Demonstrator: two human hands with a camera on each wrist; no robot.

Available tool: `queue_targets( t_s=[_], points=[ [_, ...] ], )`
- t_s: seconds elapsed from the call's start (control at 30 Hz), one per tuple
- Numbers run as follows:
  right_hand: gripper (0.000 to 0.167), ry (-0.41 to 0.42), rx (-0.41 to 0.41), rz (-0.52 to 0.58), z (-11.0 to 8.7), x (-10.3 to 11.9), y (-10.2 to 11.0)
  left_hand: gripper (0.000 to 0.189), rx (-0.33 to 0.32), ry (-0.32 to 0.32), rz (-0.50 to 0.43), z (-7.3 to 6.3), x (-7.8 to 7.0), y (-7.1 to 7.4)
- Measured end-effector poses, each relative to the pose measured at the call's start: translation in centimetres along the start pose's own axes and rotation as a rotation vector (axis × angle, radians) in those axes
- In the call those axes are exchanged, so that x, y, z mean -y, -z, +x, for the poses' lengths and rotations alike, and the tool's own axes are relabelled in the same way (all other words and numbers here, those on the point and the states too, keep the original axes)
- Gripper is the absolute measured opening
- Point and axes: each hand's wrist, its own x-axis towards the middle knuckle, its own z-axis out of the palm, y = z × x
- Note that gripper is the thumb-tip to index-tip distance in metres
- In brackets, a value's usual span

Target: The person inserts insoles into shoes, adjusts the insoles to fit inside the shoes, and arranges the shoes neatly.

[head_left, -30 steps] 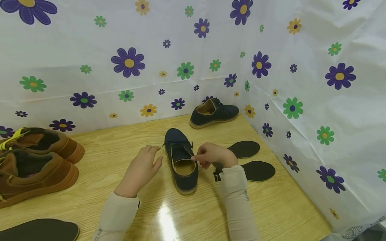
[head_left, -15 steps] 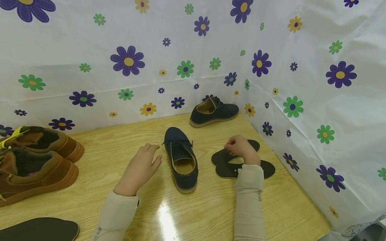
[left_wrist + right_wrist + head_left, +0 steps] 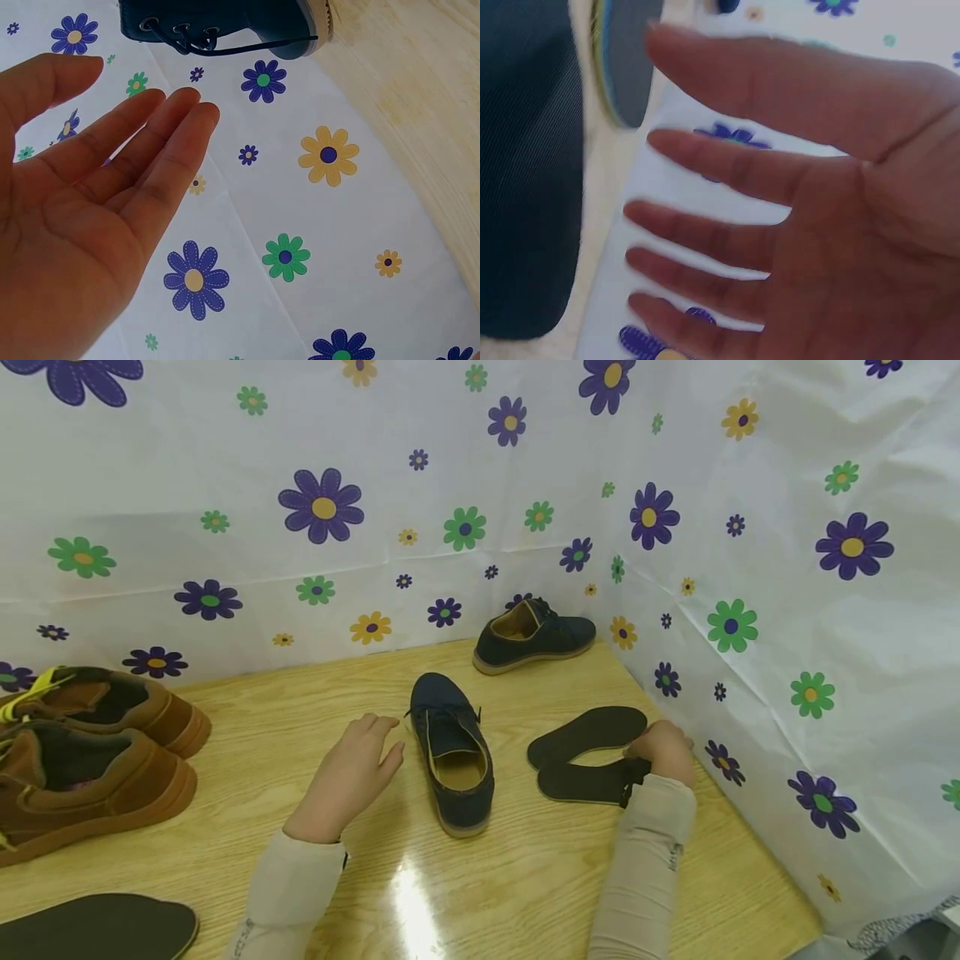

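A navy lace-up shoe [image 3: 441, 693], its tan inside showing, stands mid-table with its toe toward the back wall. Left of it, my left hand [image 3: 347, 777] hovers with relaxed fingers and holds nothing; the left wrist view has the laced side of the shoe [image 3: 217, 22] beyond the fingertips. Two dark insoles lie to the right, one farther back [image 3: 588, 731] and one nearer [image 3: 581, 782]. At their right ends is my right hand [image 3: 663, 753], covering part of the nearer one. In the right wrist view its fingers [image 3: 712, 217] are spread beside a dark insole [image 3: 525, 195], gripping nothing.
Another navy shoe [image 3: 536, 643] rests in the back corner. Brown shoes [image 3: 105, 777] with yellow laces stand at the left edge, and a further dark insole [image 3: 105, 927] lies at the front left. Flower-print sheets [image 3: 420, 510] wall off the back and right.
My right hand has left the side of the middle shoe and travelled right across the insoles to their far ends, its fingers opening. The left hand stays nearly in place.
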Motion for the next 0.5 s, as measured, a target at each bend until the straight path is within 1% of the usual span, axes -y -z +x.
queue_targets(
  t_s=[0.07,0.13,0.17,0.27,0.37,0.5],
  points=[
    [0.064,-0.063,0.042,0.01,-0.1,-0.5,0.1,0.033,-0.005,-0.001,0.002,0.0,0.0,0.1],
    [0.073,-0.104,0.085,0.016,-0.1,-0.9,0.0,0.033,-0.009,0.001,0.001,0.0,0.0,0.2],
    [0.075,-0.114,0.103,0.014,-0.2,-1.1,0.0,0.033,-0.01,0.003,0.001,-0.1,0.0,0.2],
    [0.072,-0.136,0.14,0.014,-0.3,-1.3,0.0,0.033,-0.007,0.009,-0.001,-0.1,0.0,0.4],
    [0.07,-0.157,0.139,0.009,-0.3,-1.5,-0.2,0.033,-0.002,0.014,-0.003,-0.2,0.0,0.5],
    [0.075,-0.214,0.132,0.056,-0.3,-1.6,-0.4,0.033,-0.003,0.017,-0.007,-0.2,0.1,0.5]
  ],
)
